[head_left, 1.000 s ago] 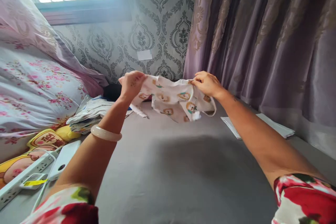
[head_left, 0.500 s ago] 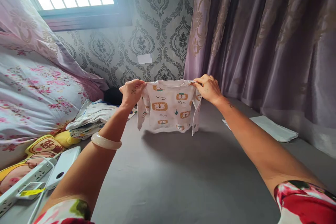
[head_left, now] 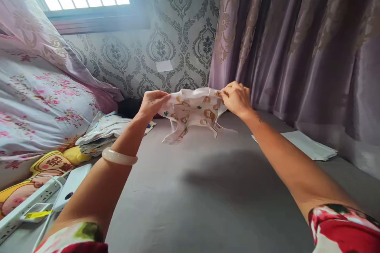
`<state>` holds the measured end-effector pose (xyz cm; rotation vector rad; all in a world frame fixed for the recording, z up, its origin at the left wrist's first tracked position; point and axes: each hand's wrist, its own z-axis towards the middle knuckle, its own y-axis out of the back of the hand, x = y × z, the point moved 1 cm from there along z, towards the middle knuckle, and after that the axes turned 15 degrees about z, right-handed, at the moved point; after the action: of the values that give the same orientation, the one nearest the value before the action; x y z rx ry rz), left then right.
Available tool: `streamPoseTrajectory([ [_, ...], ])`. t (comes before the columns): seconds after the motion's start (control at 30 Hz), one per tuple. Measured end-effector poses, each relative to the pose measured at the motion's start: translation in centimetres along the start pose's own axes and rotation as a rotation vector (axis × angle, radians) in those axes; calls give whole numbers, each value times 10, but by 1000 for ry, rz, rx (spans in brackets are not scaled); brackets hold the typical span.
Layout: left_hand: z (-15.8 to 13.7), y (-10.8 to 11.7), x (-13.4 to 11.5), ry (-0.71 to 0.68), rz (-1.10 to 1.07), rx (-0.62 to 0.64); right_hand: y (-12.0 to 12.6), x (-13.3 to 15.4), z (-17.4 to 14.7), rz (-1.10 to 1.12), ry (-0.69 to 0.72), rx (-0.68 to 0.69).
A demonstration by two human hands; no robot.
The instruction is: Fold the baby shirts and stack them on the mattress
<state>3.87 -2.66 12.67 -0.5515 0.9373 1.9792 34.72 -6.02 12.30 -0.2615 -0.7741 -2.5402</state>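
A small white long-sleeved shirt [head_left: 194,112] with orange lion prints hangs in the air between my hands, above a grey sheet [head_left: 166,201]. My left hand [head_left: 152,102] pinches it at one shoulder, and a pale bangle [head_left: 119,156] circles that wrist. At the opposite shoulder my right hand [head_left: 237,97] grips the cloth between thumb and fingers. The shirt's body is bunched and swinging, its hem and sleeves lifted off the sheet and partly blurred. A dark shadow falls on the sheet below it.
A pile of folded clothes [head_left: 99,130] lies at left beside a floral cloth [head_left: 44,102]. Nearer are a yellow cushion [head_left: 53,162], a white box [head_left: 73,185] and a power strip [head_left: 29,205] with a cable. Folded white cloth [head_left: 310,145] lies right, below purple curtains [head_left: 297,47].
The shirt, hanging flat with its front spread out, has swung up and crumpled, its hem and sleeves rising from the sheet. My hands keep their hold, the left shifting slightly right.
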Motion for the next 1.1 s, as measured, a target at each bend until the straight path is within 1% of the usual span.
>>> streamPoseTrajectory([
  [0.03,3,-1,2,6,24,15,-1,-1,1,14,-18,38],
  [0.1,7,-4,6,11,73,-8,-4,-2,2,49,-52,74],
  [0.3,10,-20,12,37,216,-72,-14,-6,1,120,-158,67],
  [0.4,5,-24,8,36,279,-117,-19,-6,-1,135,-119,22],
  [0.5,-3,-23,0,-1,351,-169,-21,-2,-5,128,-73,-21],
  [0.57,-10,-22,-5,-62,382,-225,-18,4,-10,108,-47,-53],
  [0.67,-23,-18,-10,-185,422,-352,-10,14,-22,58,16,-108],
  [0.73,-34,-12,-13,-265,447,-426,-1,21,-31,13,59,-128],
  [0.8,-48,-2,-18,-336,472,-474,11,28,-40,-29,92,-129],
  [0.87,-62,12,-27,-397,508,-506,27,36,-46,-62,124,-127],
  [0.97,-77,38,-48,-468,571,-553,55,53,-49,-78,169,-134],
  [1.03,-81,56,-62,-488,588,-556,73,65,-46,-70,187,-134],
  [1.1,-78,70,-72,-473,600,-500,84,74,-40,-54,194,-102],
])
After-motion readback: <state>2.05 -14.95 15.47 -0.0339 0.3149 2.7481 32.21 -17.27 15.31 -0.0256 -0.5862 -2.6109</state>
